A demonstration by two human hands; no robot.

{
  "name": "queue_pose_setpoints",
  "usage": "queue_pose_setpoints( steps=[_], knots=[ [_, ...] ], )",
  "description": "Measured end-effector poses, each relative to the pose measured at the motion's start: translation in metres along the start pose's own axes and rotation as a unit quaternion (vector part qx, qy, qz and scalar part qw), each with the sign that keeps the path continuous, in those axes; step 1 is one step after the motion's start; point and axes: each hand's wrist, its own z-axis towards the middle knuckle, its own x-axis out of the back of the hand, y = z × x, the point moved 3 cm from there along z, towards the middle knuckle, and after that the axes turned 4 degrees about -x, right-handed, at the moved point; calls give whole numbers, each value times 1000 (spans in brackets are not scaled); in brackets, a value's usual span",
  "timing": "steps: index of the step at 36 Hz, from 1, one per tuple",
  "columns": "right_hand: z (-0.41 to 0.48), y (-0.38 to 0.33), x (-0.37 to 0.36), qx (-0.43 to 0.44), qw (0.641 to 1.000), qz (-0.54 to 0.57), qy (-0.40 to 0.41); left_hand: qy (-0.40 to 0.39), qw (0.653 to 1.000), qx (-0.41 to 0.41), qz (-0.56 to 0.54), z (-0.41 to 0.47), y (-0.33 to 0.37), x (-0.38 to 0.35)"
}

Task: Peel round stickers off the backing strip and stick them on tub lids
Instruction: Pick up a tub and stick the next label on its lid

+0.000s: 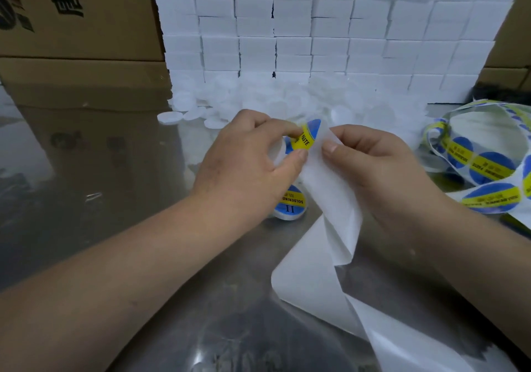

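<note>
My left hand (247, 158) pinches a round blue and yellow sticker (309, 135) between thumb and forefinger, its edge lifted from the white backing strip (330, 199). My right hand (373, 164) pinches the strip just right of the sticker. The empty strip hangs down and curls over the table toward me. A white tub with a stickered lid (290, 202) lies on the table below my left hand. Part of a white object shows inside my left palm; what it is I cannot tell.
A pile of white tub lids (258, 98) lies behind my hands before a wall of stacked white boxes (316, 26). Cardboard cartons (80, 41) stand at the left. Loops of the strip with several stickers (482, 164) lie at the right on the shiny metal table (201, 299).
</note>
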Motion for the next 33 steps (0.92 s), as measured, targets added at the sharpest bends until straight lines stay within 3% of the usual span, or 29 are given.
queue_pose_setpoints(
  steps=[3,14,19,22,27,33],
  knots=[
    [-3,-2,-1,-11,999,34,-29,-17,999,6,-37,-2,1,0],
    [-4,-2,-2,11,998,-59,-36,-9,997,37,-60,-3,-1,0],
    [0,-1,2,14,993,-118,11,103,980,119,-126,4,-15,8],
    [3,-2,8,28,986,-143,80,175,960,141,-167,8,-21,16],
    [2,-10,17,98,954,-227,172,167,966,118,-155,6,-18,16],
    [-3,-16,10,122,953,-245,128,141,985,61,-82,1,-8,14]
  ],
)
